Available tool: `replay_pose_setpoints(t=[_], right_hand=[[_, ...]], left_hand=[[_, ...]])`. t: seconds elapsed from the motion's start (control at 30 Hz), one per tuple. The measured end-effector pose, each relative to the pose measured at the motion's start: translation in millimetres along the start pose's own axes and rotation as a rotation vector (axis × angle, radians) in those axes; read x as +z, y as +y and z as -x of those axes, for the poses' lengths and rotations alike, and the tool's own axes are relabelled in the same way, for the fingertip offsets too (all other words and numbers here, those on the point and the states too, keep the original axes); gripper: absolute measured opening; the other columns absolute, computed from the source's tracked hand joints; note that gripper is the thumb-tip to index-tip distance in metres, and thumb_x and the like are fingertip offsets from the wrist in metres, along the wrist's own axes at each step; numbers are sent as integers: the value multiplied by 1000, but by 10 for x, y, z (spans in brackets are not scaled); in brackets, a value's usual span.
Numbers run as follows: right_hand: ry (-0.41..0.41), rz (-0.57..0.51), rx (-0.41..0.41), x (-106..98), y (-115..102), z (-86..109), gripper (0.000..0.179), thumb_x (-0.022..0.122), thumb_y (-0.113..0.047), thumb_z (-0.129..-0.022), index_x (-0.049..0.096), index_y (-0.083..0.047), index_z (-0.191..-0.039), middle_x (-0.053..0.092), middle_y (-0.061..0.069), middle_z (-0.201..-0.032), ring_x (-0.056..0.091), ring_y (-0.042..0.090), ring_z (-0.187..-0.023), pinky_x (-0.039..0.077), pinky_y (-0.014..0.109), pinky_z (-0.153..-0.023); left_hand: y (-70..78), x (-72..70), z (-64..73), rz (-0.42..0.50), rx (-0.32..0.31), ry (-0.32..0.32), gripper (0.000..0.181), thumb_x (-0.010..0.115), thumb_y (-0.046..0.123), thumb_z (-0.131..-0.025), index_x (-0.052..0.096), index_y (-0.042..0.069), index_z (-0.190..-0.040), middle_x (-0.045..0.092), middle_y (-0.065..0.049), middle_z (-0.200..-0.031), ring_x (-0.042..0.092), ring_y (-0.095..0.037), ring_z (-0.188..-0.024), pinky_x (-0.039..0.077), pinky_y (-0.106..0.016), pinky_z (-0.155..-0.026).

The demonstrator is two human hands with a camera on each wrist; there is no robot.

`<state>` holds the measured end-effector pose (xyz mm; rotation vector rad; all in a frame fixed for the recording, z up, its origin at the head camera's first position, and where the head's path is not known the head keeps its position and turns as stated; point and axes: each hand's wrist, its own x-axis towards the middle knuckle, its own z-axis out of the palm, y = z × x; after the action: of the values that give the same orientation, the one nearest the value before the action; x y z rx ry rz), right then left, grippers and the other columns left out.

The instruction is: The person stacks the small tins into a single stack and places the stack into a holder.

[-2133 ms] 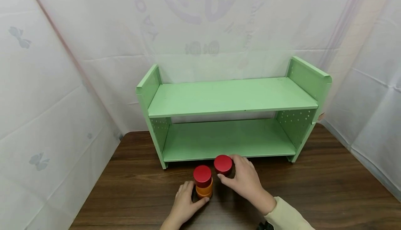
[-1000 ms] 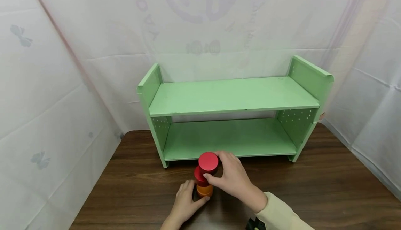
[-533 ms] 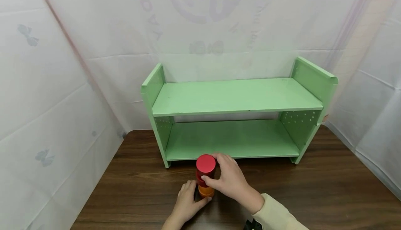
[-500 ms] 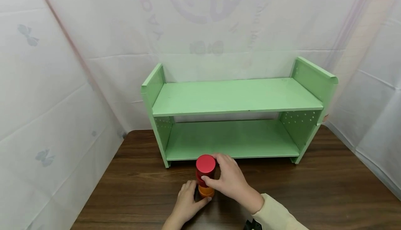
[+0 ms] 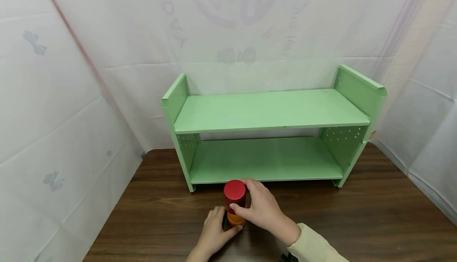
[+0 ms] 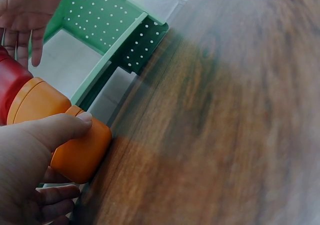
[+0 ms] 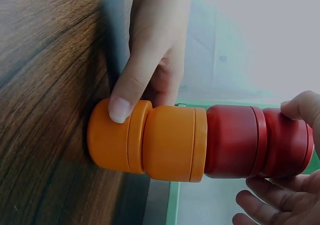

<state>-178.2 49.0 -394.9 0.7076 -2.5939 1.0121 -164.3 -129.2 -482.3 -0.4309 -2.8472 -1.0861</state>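
Note:
Two orange lidded canisters and two red ones form one upright column on the table in front of the shelf. At its foot my left hand (image 5: 213,232) holds the bottom orange canister (image 7: 112,142), thumb on one side and fingers behind. Above that sits the second orange canister (image 7: 172,142), then the lower red canister (image 7: 232,140). My right hand (image 5: 262,208) grips the top red canister (image 7: 284,145) between thumb and fingers, right on the lower red one's lid. In the head view the top canister and right thumb partly hide the lower ones.
A green two-tier shelf (image 5: 271,111) stands just behind the column, its lower board (image 5: 265,158) near the hands. The dark wooden table (image 5: 150,214) extends to both sides. White printed sheeting (image 5: 107,27) hangs behind and at the sides.
My right hand has carried a red canister leftward from beside the column to over it, then lowered it onto the other red one. My left hand keeps its hold at the base.

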Motion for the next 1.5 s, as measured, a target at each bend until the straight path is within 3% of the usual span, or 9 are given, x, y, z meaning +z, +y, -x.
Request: replay_pose_setpoints(t=[0.4,1.5], right_hand=[[-11,4,0,17,5,7,69,80,-33,-75,49,-5,-130,60,7,-120,58,25,-109,50,46,-86],[-52,-68,2,43,86,-6,76,81,-22,-74,40,-1,-135,60,11,-116,59,26,-102,51,45,-83]], left_hand=[[-4,0,-1,-3,0,10,57,71,47,-81,55,4,-116,56,-8,-107,50,-26,-97,42,-50,-79],[-24,16,-11,7,-7,-1,62,69,50,-81,55,4,-120,56,-9,-110,50,-26,-99,42,-53,-82]])
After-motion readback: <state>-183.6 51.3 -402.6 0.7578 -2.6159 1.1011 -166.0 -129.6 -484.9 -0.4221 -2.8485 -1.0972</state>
